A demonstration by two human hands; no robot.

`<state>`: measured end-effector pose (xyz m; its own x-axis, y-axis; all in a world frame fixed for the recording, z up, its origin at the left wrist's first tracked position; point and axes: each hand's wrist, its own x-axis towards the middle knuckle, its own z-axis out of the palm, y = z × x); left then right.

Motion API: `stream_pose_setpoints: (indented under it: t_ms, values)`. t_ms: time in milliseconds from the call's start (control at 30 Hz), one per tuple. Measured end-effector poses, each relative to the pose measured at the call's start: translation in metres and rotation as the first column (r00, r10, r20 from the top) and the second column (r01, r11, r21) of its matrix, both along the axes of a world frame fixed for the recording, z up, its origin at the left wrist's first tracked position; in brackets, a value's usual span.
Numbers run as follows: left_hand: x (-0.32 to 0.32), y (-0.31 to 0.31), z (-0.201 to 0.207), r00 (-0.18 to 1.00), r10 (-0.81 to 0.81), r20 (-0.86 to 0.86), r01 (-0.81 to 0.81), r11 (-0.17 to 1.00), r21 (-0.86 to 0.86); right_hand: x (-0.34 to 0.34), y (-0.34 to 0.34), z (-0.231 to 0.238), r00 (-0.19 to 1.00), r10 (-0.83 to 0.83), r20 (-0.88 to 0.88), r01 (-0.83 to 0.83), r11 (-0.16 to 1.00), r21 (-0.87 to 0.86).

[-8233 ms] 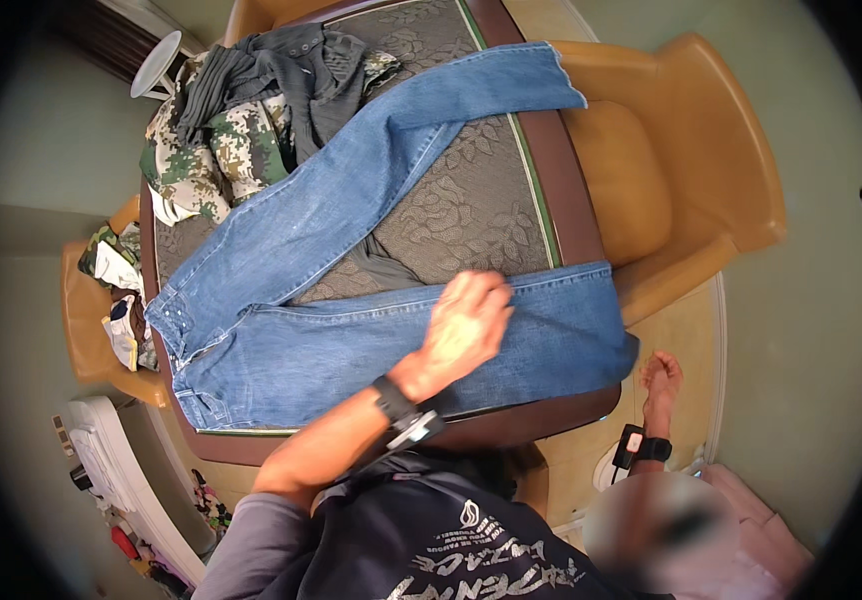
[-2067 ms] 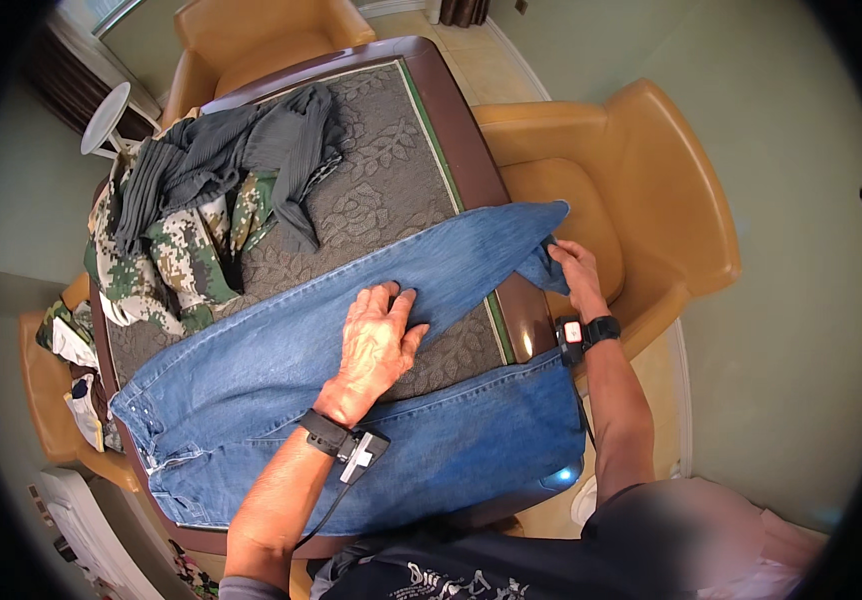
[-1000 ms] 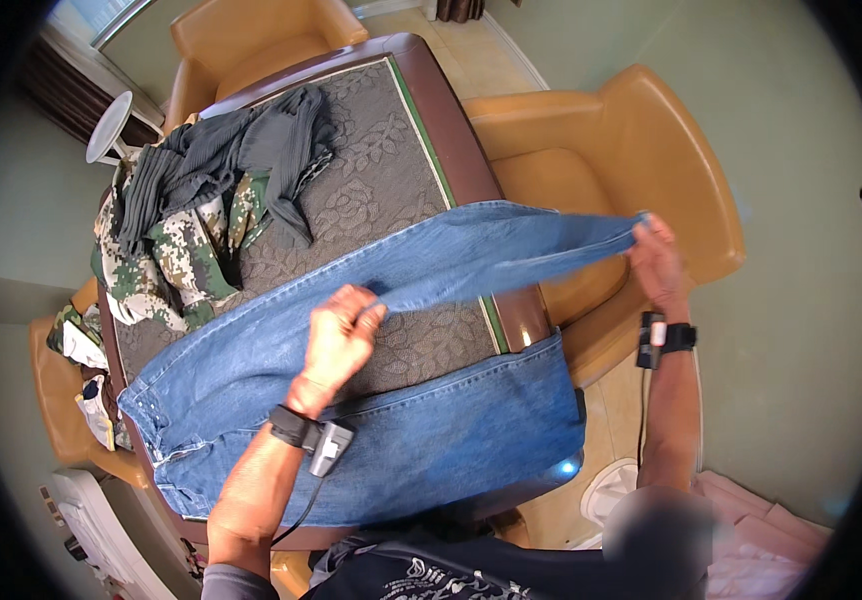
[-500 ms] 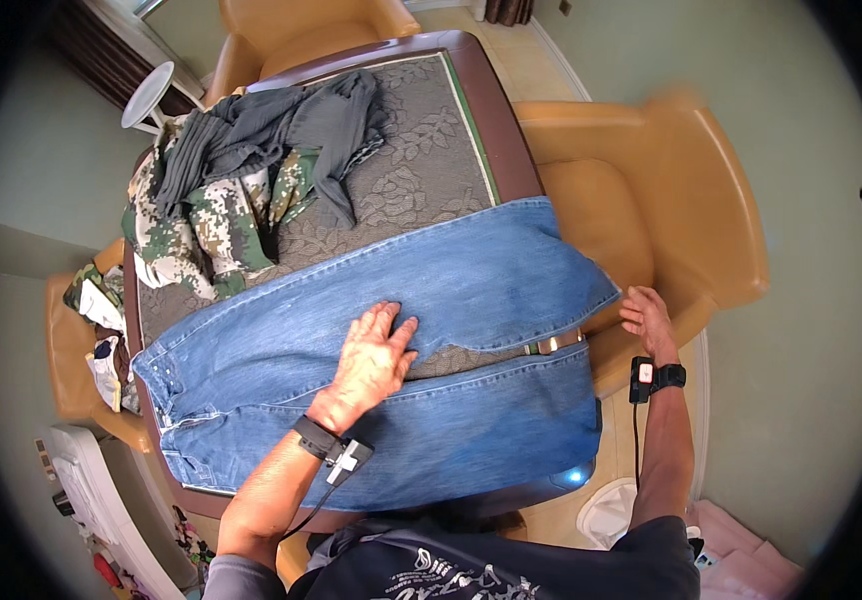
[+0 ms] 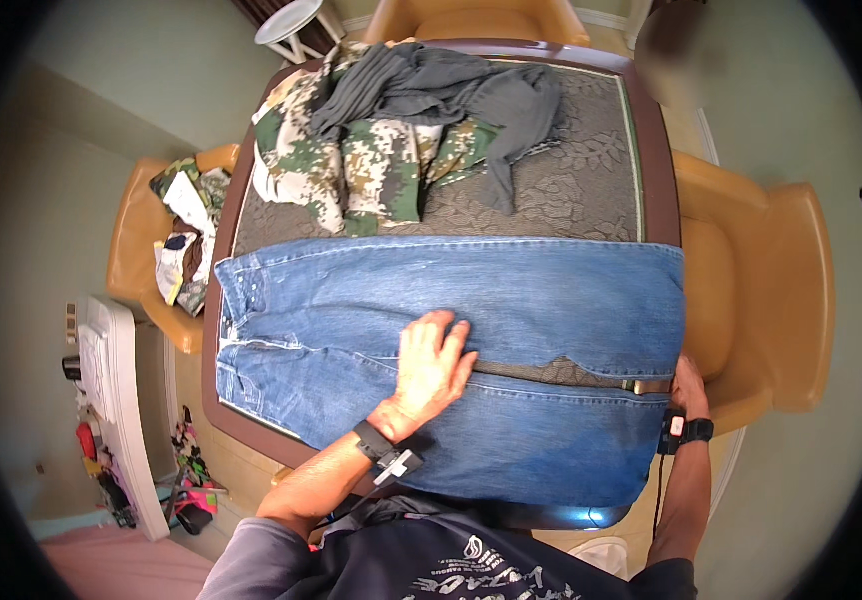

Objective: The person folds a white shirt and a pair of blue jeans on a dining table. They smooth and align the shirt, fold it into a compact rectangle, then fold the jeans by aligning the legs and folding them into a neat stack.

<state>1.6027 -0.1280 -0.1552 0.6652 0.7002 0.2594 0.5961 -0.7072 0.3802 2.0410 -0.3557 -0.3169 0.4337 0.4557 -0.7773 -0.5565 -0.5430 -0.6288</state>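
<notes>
A pair of blue jeans lies spread across the near half of the table, waist at the left and leg ends hanging at the right edge. My left hand rests on the jeans by the crotch, palm down with fingers spread, holding nothing. At the right edge, my right hand is beside the leg ends, near the gap between the two legs. Its fingers are bent and partly hidden, so whether they grip the cloth does not show.
Beyond the jeans, a dark grey garment lies over a camouflage garment on the patterned tabletop. Tan chairs stand at the right, the far side and the left, the left one bearing clothes. A white round stool stands behind.
My right hand has moved from the far leg's end towards the near leg's end. The far leg's end now lies straighter. My left hand still rests on the jeans; the view has shifted.
</notes>
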Motion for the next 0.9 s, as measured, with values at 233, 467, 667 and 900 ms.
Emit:
stream_pose_setpoints:
  t_ms: [233,467,667,900]
  values:
    - [-0.089,-0.006,-0.026,0.987,0.122,-0.102,-0.122,0.992,0.012,0.02,0.004,0.001,0.928,-0.372,-0.008,0.37,0.92,0.128]
    - [-0.1,0.032,-0.021,0.978,0.198,0.06,-0.175,0.947,-0.271,0.032,0.037,0.076,0.776,-0.176,0.606,0.239,0.971,-0.023]
    - [-0.147,0.108,-0.004,0.938,0.322,0.129,-0.309,0.945,-0.108,-0.024,0.097,0.1,-0.06,0.441,0.896,0.2,0.884,-0.422]
    - [-0.23,0.195,-0.024,0.867,0.429,-0.255,-0.406,0.903,0.137,-0.116,0.228,0.143,-0.118,0.425,0.897,-0.455,0.78,-0.43]
